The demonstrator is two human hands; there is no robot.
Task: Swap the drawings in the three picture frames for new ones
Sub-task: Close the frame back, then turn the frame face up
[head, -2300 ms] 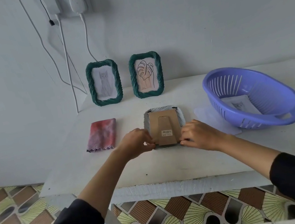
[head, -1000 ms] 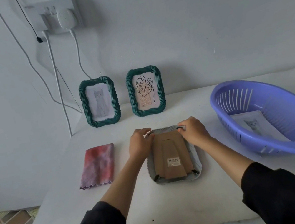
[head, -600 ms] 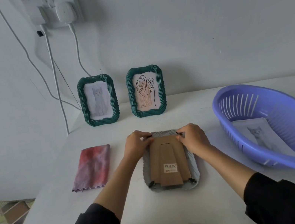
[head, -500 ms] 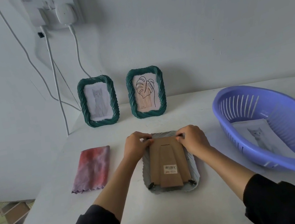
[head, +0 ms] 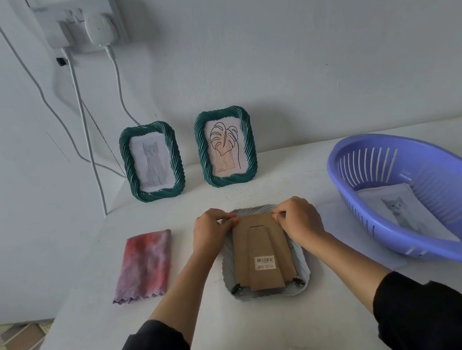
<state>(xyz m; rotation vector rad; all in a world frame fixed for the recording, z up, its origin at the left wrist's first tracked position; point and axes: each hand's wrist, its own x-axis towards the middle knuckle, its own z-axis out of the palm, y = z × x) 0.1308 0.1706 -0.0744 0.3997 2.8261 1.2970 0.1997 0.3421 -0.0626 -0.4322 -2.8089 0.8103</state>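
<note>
A grey picture frame (head: 300,258) lies face down in the middle of the white table (head: 281,334), its brown cardboard back (head: 262,249) and stand facing up. My left hand (head: 210,233) pinches the back's far left corner and my right hand (head: 300,219) pinches its far right corner. Two black clips show at the near corners. Two green frames stand against the wall: one with a cat drawing (head: 151,161), one with a leaf drawing (head: 225,146). A loose cat drawing (head: 397,209) lies in the purple basket (head: 451,254).
A folded red-purple cloth (head: 144,267) lies left of the frame. Another sheet of paper pokes out from under the basket at the right. White cables (head: 85,132) hang from a wall socket down behind the table's left end. The table's left edge drops to a patterned floor.
My hands moved from the frame's near edge to its far edge and now stay at the far corners. The camera moved closer over the table.
</note>
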